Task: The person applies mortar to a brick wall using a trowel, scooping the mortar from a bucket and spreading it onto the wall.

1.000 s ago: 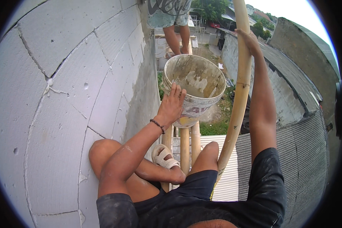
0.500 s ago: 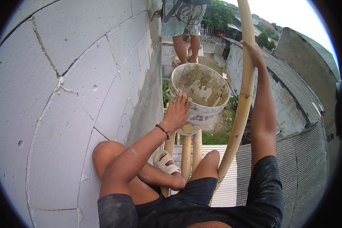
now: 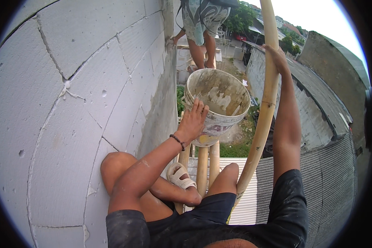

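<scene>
A white plastic bucket (image 3: 225,122), smeared with dried mortar, stands in front of me on bamboo poles (image 3: 202,165). Its mouth tilts toward me, showing a stained inner wall with some greyish residue. My left hand (image 3: 193,122) lies against the near left side, its curled fingertips gripping the rim. To the right rises a thick bamboo pole (image 3: 269,93), and my right hand (image 3: 278,58) is wrapped around it at about head height. Part of that hand is hidden behind the pole.
A wall of pale lightweight blocks (image 3: 74,136) runs close along my left. Beyond the bucket a co-worker (image 3: 203,37) stands on the scaffold, one hand at the wall. Below right lie corrugated roofing (image 3: 310,186) and a grey wall (image 3: 314,111); grass and ground show far beneath.
The co-worker's body has shifted a little to the right, and an arm now reaches down to the wall. My hands and the bucket stay in place.
</scene>
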A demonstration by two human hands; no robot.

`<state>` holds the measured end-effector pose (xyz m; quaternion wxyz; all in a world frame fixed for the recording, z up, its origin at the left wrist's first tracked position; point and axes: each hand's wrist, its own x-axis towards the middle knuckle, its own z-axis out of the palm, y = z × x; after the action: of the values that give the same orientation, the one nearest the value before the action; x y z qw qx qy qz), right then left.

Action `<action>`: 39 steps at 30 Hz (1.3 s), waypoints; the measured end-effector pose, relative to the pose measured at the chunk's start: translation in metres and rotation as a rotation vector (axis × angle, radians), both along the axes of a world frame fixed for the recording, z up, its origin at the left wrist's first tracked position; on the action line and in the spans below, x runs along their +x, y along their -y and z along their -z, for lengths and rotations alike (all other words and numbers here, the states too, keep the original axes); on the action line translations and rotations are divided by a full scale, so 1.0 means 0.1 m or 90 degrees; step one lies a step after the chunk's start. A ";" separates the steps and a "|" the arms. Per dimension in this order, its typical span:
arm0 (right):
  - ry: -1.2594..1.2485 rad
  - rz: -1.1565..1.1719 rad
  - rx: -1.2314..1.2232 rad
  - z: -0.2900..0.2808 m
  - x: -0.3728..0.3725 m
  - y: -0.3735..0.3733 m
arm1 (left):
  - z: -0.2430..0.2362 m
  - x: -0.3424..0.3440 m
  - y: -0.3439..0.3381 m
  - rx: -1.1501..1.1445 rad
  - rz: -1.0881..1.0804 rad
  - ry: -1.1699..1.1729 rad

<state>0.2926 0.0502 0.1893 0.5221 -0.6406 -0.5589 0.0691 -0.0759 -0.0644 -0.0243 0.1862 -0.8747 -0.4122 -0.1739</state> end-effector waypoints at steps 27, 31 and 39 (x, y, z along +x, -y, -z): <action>0.000 -0.005 0.008 0.03 0.08 -0.09 | 0.04 0.01 -0.04 0.003 0.004 0.015; -0.005 -0.013 0.016 0.04 0.05 -0.08 | 0.05 -0.01 -0.03 0.016 0.009 0.010; -0.005 0.013 -0.002 0.03 0.09 -0.10 | 0.04 -0.01 -0.02 0.001 0.014 0.013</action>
<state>0.3016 0.0603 0.1867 0.5239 -0.6469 -0.5501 0.0669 -0.0766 -0.0624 -0.0284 0.1804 -0.8771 -0.4047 -0.1854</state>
